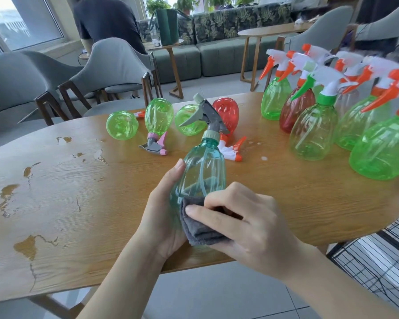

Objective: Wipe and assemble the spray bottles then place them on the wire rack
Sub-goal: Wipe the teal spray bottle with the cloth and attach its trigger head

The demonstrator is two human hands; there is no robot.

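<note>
My left hand grips a teal spray bottle with a grey trigger head, held tilted above the wooden table. My right hand pinches a folded grey cloth against the bottle's lower side. Further back lie three green bottles and a red bottle on their sides. Several assembled green and red bottles with orange-and-white triggers stand at the right.
A black wire rack sits low beyond the table's right edge. Worn patches mark the tabletop at left. Grey chairs stand behind the table, and a person in a dark shirt bends at the back.
</note>
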